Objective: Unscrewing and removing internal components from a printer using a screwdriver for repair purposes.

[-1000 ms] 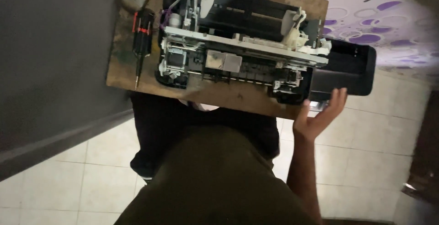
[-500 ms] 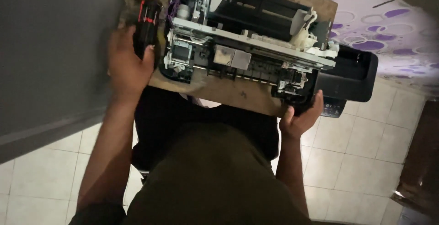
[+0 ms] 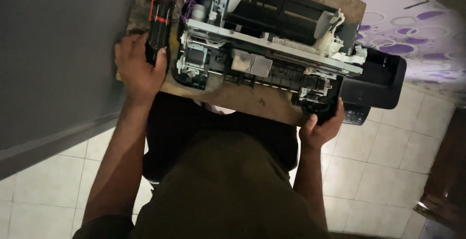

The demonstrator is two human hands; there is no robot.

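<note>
Pale floor tiles (image 3: 369, 171) run under us, with a grey wall panel (image 3: 53, 49) at far left; a worn wooden board (image 3: 252, 100) sits across our lap and carries the work. Our left hand (image 3: 138, 69) lies at the board's left edge, fingers curled round the lower end of a black screwdriver with red bands (image 3: 159, 23); the thumb presses its side, so the grip is closed on the handle. Just right of it rests the opened printer (image 3: 264, 49), cover off, its metal rail, white gears and grey carriage exposed; purple wires show near its top left corner. Further right, our right hand (image 3: 320, 127) cups the printer's lower right corner from below, fingers wrapped up over the black casing; a black tray part (image 3: 378, 81) juts past the board's edge there. Patterned purple cloth (image 3: 412, 25) lies beyond, upper right.
</note>
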